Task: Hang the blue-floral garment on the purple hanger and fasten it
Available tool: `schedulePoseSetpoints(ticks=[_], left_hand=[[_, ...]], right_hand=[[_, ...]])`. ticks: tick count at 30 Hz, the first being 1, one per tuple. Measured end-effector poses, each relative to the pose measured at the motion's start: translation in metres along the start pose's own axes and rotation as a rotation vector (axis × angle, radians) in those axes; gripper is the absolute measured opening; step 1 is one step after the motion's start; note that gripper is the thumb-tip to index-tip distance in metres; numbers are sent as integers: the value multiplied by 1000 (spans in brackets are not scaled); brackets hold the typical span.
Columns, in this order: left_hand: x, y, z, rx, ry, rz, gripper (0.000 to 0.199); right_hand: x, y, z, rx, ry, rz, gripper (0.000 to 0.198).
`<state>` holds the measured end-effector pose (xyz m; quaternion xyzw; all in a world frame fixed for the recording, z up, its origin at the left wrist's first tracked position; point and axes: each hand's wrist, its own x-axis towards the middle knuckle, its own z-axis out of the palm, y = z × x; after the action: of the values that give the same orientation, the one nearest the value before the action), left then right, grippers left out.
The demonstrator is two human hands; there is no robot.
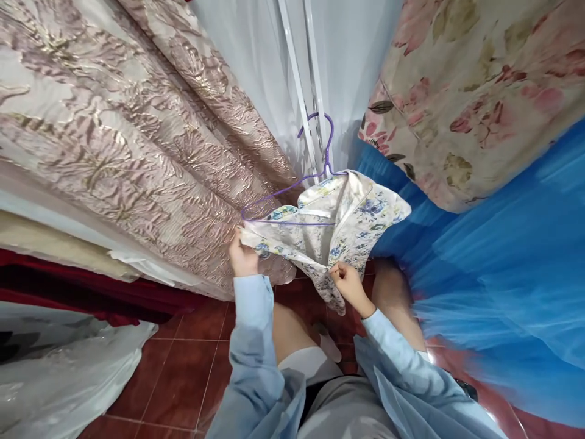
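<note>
The left hand [244,257] reaches straight forward, its light blue sleeve [253,323] bunched near the wrist, and pinches the near left corner of a white blue-floral garment [365,213]. The right hand [348,283] comes in at a slant from the right, fingers curled, thumb and forefinger closed on the garment's near edge, around the middle. The garment is in front of the person, above the knees, spread partly over a purple hanger [329,140]; its right shoulder covers that end of the hanger, while the left end is bare. The hook overlaps two white metal bars [296,67], but whether it hangs on them cannot be told. The left fingertips are partly hidden by cloth, and the upper arms are cut off below. A dark object [467,389] beside the right sleeve is too obscured to identify.
</note>
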<state>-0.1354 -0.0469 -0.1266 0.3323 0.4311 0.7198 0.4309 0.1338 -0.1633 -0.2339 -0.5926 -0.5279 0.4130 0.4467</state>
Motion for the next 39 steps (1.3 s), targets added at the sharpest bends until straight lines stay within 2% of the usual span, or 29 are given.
schedulePoseSetpoints(ticks=[3,5,6,8,10,12,13,14,16,18,19,21,22,24,26,28,31,33,36,39], left_hand=[[-27,-42,14,-251,177,-369,20],[-58,-65,30,-312,176,-504,18],[-77,-74,38,-298,148,-528,17],[-116,-86,55,-243,34,-498,19],[-150,-88,73,-27,-265,-340,21],[-175,-84,90,235,-561,-131,18],[-183,-81,98,346,-648,-18,17],[-188,-78,105,434,-691,98,16],[-192,-74,115,551,-705,299,15],[-193,-74,121,597,-746,379,15],[-193,-75,121,596,-790,361,16],[-196,-80,120,542,-879,214,18],[-197,-82,118,492,-912,108,18],[-200,-86,114,358,-956,-85,25],[-200,-87,112,233,-990,-174,40],[-199,-87,114,197,-1045,-158,53],[-201,-88,125,257,-1181,-54,56],[-206,-90,134,271,-1265,-5,51],[-212,-88,142,178,-1372,6,45],[-206,-76,136,99,-1394,-3,40]], right_hand=[[-8,15,-1,-37,40,35,19],[-15,20,-5,-54,105,68,27],[-18,20,-8,-52,149,73,37],[-25,13,-13,-30,264,30,57],[-31,-1,-19,5,352,-102,69],[-36,-14,-24,65,322,-256,78],[-39,-19,-28,105,260,-309,83],[-41,-22,-31,144,189,-333,88],[-45,-22,-39,184,116,-296,94],[-49,-17,-50,137,109,-186,77],[-50,-14,-56,84,92,-122,58],[-52,-13,-74,-40,-2,-37,22],[-52,-16,-85,-98,-70,-41,18],[-51,-27,-111,-180,-207,-143,23],[-47,-40,-140,-219,-337,-287,26],[-44,-52,-168,-247,-388,-369,28],[-43,-68,-194,-287,-357,-399,30],[-46,-80,-198,-251,-387,-415,32],[-54,-102,-195,-119,-522,-408,34],[-58,-124,-198,-44,-583,-350,36]])
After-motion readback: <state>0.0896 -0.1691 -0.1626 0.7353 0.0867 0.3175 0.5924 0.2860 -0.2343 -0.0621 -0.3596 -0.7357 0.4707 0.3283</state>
